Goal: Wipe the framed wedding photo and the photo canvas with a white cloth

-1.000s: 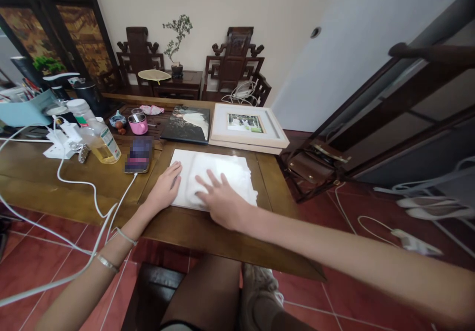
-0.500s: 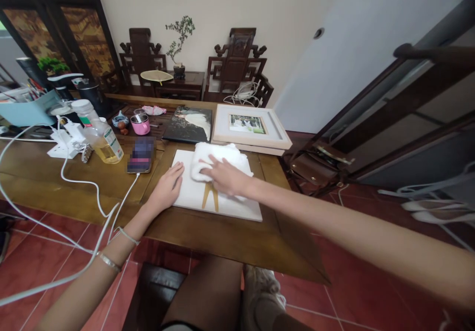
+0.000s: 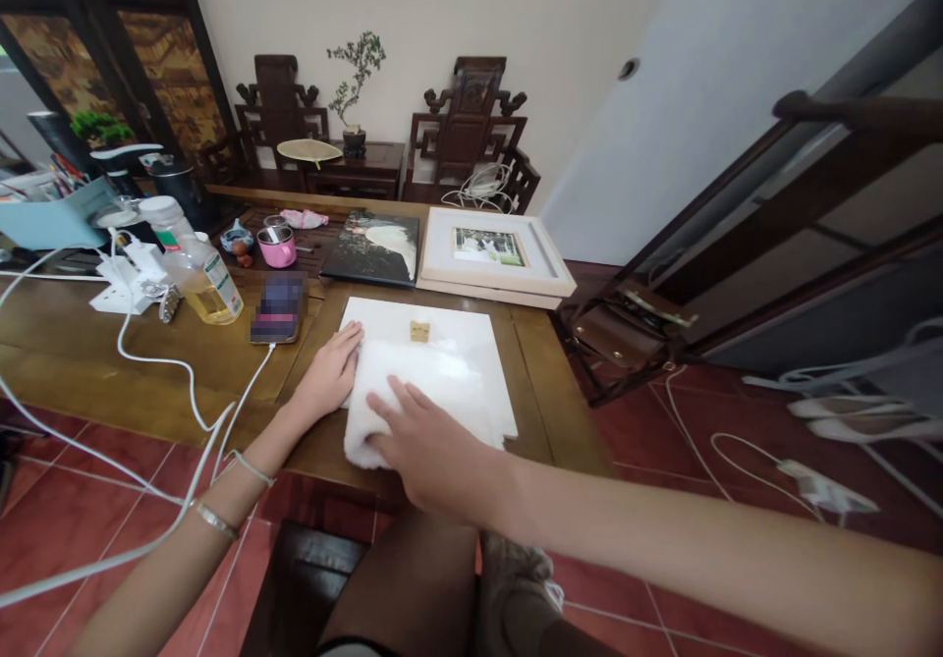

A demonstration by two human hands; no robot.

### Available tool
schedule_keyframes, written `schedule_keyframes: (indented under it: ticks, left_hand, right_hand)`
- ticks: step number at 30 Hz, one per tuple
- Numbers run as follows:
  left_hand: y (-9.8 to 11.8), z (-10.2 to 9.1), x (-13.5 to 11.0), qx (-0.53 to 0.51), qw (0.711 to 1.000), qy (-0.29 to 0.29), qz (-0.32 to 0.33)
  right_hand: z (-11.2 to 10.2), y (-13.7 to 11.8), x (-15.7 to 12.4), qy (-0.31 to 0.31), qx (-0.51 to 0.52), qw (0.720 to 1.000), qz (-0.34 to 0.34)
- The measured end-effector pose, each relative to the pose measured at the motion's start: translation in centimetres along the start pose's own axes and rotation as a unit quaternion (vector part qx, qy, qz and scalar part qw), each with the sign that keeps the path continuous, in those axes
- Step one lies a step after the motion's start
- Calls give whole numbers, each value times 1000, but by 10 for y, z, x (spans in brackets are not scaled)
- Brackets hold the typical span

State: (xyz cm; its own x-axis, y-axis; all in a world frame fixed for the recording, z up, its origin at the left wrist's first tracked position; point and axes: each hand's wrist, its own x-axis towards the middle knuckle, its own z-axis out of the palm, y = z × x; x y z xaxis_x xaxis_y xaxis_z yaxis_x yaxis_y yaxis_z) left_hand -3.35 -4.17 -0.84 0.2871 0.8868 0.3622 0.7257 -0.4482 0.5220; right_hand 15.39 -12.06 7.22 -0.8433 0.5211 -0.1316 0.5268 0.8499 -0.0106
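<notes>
A white flat board (image 3: 457, 333), the back of a frame with a small brass hanger (image 3: 419, 331), lies on the wooden table (image 3: 110, 343). A white cloth (image 3: 423, 392) lies over its near half, reaching the table's front edge. My right hand (image 3: 431, 446) rests flat on the cloth with fingers spread. My left hand (image 3: 330, 372) lies flat against the board's left edge, fingers stretched out.
Beyond the board lie a dark photo print (image 3: 372, 245) and a white framed picture (image 3: 490, 254). A phone (image 3: 276, 308) on a white cable, an oil bottle (image 3: 206, 284), a pink mug (image 3: 275, 245) and a power strip (image 3: 122, 289) stand left. A dark stand (image 3: 626, 328) is right.
My right hand has drawn the cloth from the board's far end back to its near edge, uncovering the brass hanger. My left hand has stayed put.
</notes>
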Motion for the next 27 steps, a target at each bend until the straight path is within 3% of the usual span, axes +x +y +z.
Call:
schedule_keyframes:
  ticks: [2, 5, 8, 11, 15, 21, 24, 27]
  left_hand:
    - [-1, 0, 0, 1, 1000, 0, 4]
    - [-3, 2, -1, -5, 1000, 2, 10]
    - [-4, 2, -2, -15, 1000, 5, 12]
    - [0, 0, -1, -24, 1000, 8, 6]
    - [10, -7, -2, -81, 994, 68, -19]
    - [16, -14, -5, -172, 974, 142, -46]
    - [17, -12, -4, -151, 978, 136, -53]
    - [16, -6, -3, -100, 991, 82, -40]
  right_hand:
    - [-7, 6, -3, -8, 37, 999, 2]
    - [-13, 38, 5, -30, 71, 996, 46]
    - [-10, 77, 22, -23, 54, 994, 97]
    - [-1, 98, 42, 2, 19, 991, 133]
    - [6, 88, 63, 29, 3, 989, 142]
    - [5, 45, 47, 35, -7, 998, -61]
    - [-5, 33, 22, 12, 18, 994, -108]
    - [-21, 33, 4, -46, 51, 995, -77]
